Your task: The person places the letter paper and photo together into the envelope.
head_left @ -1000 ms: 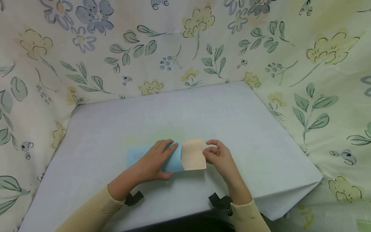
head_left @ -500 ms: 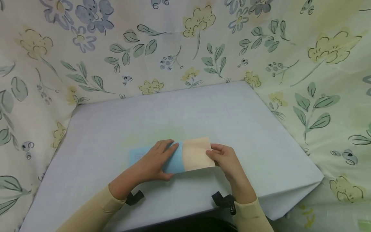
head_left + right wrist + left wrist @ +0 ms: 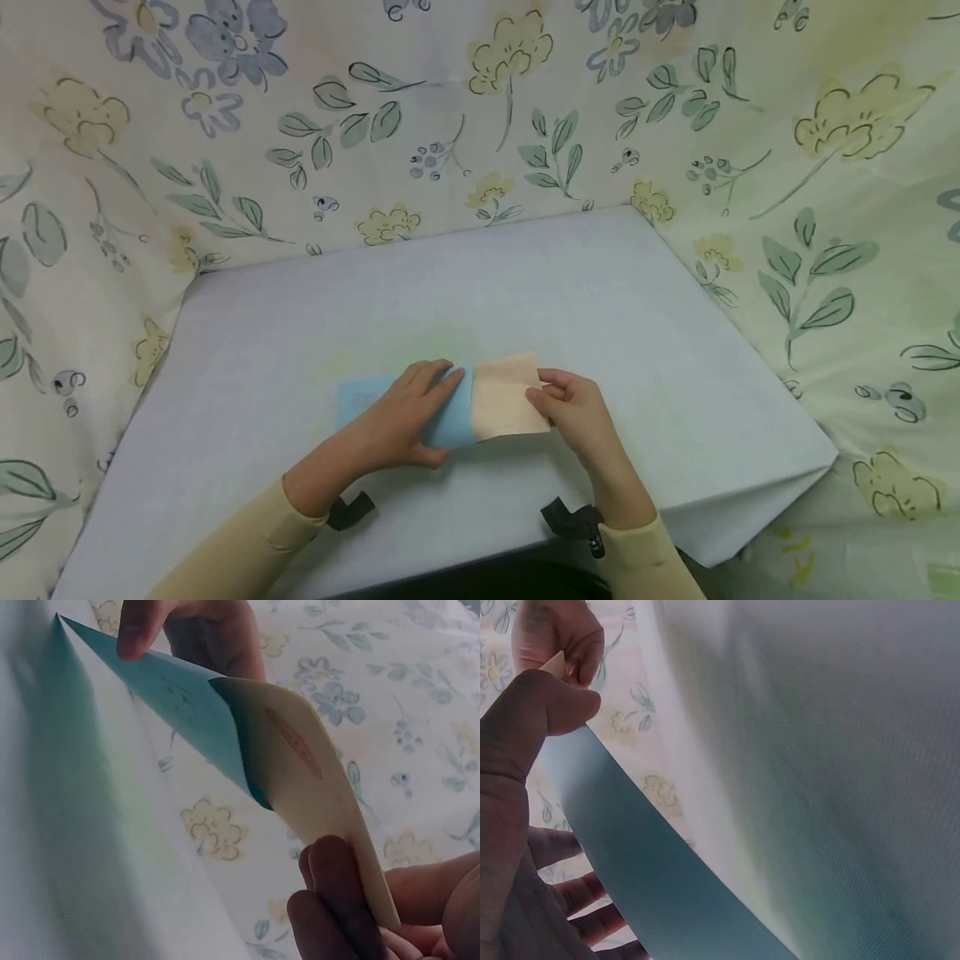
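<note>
Floral fabric (image 3: 450, 108) borders the far, left and right edges of one white-covered surface (image 3: 487, 292), which I observe remotely. Over its near half, roughly midway between left and right edges, are one blue paper cover (image 3: 453, 425) and one cream card (image 3: 510, 396), the card projecting from the cover's right end. I see the left hand (image 3: 401, 417) gripping the cover between thumb and fingers; the right hand (image 3: 581, 412) pinches the card's right end. One reddish mark (image 3: 294, 744) shows on the card. Two black straps (image 3: 351, 511) appear, one near each wrist.
</note>
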### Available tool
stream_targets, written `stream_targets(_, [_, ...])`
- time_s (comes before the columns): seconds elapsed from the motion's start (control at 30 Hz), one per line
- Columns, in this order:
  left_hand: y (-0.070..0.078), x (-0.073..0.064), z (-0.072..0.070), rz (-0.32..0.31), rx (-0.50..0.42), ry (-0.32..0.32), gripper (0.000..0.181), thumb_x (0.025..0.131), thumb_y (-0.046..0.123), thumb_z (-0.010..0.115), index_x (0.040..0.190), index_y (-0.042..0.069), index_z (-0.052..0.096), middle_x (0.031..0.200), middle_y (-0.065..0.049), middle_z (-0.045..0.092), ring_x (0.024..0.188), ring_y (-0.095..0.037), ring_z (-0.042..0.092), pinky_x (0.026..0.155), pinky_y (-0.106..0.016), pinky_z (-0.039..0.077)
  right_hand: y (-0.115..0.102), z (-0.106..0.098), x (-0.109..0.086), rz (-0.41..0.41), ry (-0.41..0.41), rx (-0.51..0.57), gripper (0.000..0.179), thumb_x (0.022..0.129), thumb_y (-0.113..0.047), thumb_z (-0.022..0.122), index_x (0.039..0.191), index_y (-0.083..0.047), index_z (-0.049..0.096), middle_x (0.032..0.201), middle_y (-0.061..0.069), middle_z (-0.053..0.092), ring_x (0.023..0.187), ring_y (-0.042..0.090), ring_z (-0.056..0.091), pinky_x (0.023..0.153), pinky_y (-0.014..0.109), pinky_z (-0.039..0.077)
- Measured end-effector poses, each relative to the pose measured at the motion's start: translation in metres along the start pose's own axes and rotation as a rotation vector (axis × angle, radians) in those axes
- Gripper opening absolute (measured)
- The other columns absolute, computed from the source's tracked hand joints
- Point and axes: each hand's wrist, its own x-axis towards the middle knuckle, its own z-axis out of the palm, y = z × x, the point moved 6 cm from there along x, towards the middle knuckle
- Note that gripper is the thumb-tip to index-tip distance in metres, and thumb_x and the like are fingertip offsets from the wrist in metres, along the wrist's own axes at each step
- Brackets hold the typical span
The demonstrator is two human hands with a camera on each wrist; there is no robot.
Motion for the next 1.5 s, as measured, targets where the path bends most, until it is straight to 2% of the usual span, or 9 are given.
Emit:
stream_targets(0.2, [-0.001,-0.002,0.002,-0.037,-0.044,-0.034,0.108,0.074,0.046,0.087,0.157,0.001,0.035,0.153,-0.021,0.038,0.138,-0.038,0.038,0.106,-0.054,0.043,-0.003,-0.006,-0.004,-0.072,0.119,-0.115,0.031,0.094,-0.009,0.073,0.123,0.003,0.070,0.093,0.016,0.076,0.076,0.021,0.072,0.063,0.027,0.055])
stream_targets(0.3, [-0.003,-0.002,0.003,-0.062,-0.054,-0.041,0.108,0.075,0.046,0.086,0.158,0.000,0.034,0.153,-0.021,0.037,0.139,-0.038,0.037,0.107,-0.054,0.042,-0.004,-0.003,-0.007,-0.083,0.130,-0.148,0.034,0.094,-0.012,0.074,0.125,0.002,0.069,0.093,0.015,0.076,0.074,0.022,0.070,0.060,0.026,0.053])
stream_targets(0.5, [-0.002,0.001,0.002,-0.070,-0.050,-0.035,0.107,0.075,0.046,0.086,0.158,0.001,0.036,0.153,-0.020,0.038,0.138,-0.038,0.038,0.107,-0.054,0.041,-0.005,0.012,-0.013,-0.125,0.070,-0.161,0.043,0.097,-0.014,0.071,0.134,0.007,0.063,0.104,0.018,0.075,0.077,0.019,0.071,0.057,0.023,0.052])
stream_targets(0.73, [0.000,0.003,0.001,-0.054,-0.015,-0.009,0.107,0.072,0.046,0.088,0.156,0.000,0.038,0.150,-0.021,0.041,0.136,-0.038,0.041,0.107,-0.053,0.042,-0.009,0.026,-0.018,-0.227,-0.015,-0.341,0.051,0.104,-0.023,0.061,0.147,0.004,0.052,0.117,0.021,0.071,0.081,0.019,0.069,0.064,0.032,0.057])
stream_targets(0.93, [0.000,0.003,0.000,-0.048,0.022,-0.006,0.108,0.072,0.047,0.087,0.155,-0.002,0.039,0.148,-0.023,0.043,0.134,-0.039,0.043,0.106,-0.053,0.043,-0.009,0.031,-0.020,-0.221,-0.078,-0.326,0.053,0.106,-0.017,0.056,0.152,0.006,0.042,0.142,0.023,0.056,0.124,0.029,0.061,0.092,0.044,0.056])
stream_targets(1.03, [-0.001,0.003,0.001,-0.047,0.018,-0.004,0.107,0.072,0.046,0.088,0.155,-0.002,0.039,0.147,-0.022,0.043,0.133,-0.040,0.043,0.106,-0.053,0.043,-0.007,0.033,-0.020,-0.205,-0.099,-0.286,0.053,0.106,-0.013,0.053,0.152,0.010,0.039,0.148,0.025,0.050,0.103,0.028,0.068,0.073,0.032,0.059])
stream_targets(1.17, [-0.003,0.002,0.003,-0.052,0.005,-0.003,0.106,0.071,0.045,0.088,0.154,-0.001,0.041,0.147,-0.022,0.043,0.133,-0.039,0.043,0.106,-0.054,0.043,-0.005,0.035,-0.020,-0.187,-0.103,-0.247,0.052,0.106,-0.010,0.052,0.151,0.012,0.038,0.143,0.029,0.053,0.072,0.020,0.058,0.050,0.025,0.043])
stream_targets(1.3, [-0.004,0.001,0.004,-0.050,-0.005,0.004,0.105,0.071,0.043,0.089,0.154,-0.001,0.041,0.147,-0.022,0.043,0.132,-0.040,0.043,0.105,-0.055,0.043,-0.005,0.036,-0.020,-0.188,-0.091,-0.255,0.052,0.106,-0.010,0.053,0.150,0.012,0.039,0.140,0.029,0.056,0.093,0.021,0.067,0.065,0.027,0.053])
stream_targets(1.5, [-0.003,0.002,0.002,-0.033,-0.027,0.023,0.105,0.071,0.041,0.090,0.154,-0.002,0.041,0.146,-0.022,0.043,0.132,-0.040,0.042,0.103,-0.057,0.044,-0.002,0.034,-0.018,-0.176,-0.086,-0.204,0.049,0.106,-0.008,0.054,0.149,0.011,0.043,0.117,0.026,0.069,0.080,0.021,0.070,0.068,0.042,0.060])
